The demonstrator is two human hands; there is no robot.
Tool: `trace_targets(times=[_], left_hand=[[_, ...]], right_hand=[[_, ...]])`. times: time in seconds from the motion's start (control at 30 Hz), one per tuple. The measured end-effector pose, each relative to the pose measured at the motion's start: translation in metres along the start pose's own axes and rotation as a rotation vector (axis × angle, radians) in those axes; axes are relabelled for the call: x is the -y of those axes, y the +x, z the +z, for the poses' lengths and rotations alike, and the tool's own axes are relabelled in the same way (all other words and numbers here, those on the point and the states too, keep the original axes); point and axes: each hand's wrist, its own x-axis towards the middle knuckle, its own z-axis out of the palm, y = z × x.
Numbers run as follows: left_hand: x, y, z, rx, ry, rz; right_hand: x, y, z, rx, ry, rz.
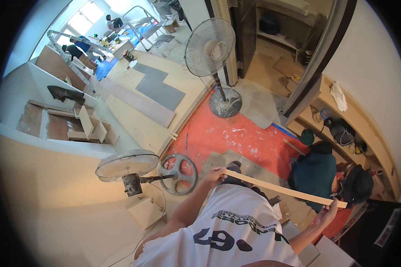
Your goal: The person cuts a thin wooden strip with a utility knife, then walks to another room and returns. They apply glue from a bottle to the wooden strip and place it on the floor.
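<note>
A long, thin, light wooden strip [278, 190] stretches across in front of my body, bending in this wide view. My left hand [216, 176] is closed around its left end, above the covered floor. Near its right end my right hand [329, 210] grips it, with the fingers beneath and a short piece of the strip sticking out beyond them. The strip passes in front of a person in a dark teal top [315, 175], who is bent low beside the wooden shelf unit at the right.
A standing fan [210, 49] rises ahead on the red floor [236, 138]. Another fan [128, 167] with a round base stands at my left. A raised wooden platform [133, 104] lies beyond. At the right is a shelf unit [365, 115] holding items; people work far left.
</note>
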Motion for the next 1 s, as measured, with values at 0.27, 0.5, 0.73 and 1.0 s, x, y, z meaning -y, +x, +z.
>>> trace_targets(times=[0.27, 0.5, 0.73, 1.0], left_hand=[[-0.016, 0.043, -0.044, -0.3, 1.342, 0.685], [-0.105, 0.046, 0.109, 0.257, 1.215, 0.563], [-0.121, 0.018, 0.232, 0.929, 1.314, 0.431], [-0.098, 0.04, 0.219, 1.079, 1.324, 0.038]], right_hand=[[-0.01, -0.014, 0.012, -0.082, 0.085, 0.072], [-0.077, -0.05, 0.113, 0.038, -0.102, 0.263], [-0.12, -0.114, 0.173, 0.214, -0.458, 0.04], [-0.12, -0.128, 0.131, -0.284, -0.268, 0.088]])
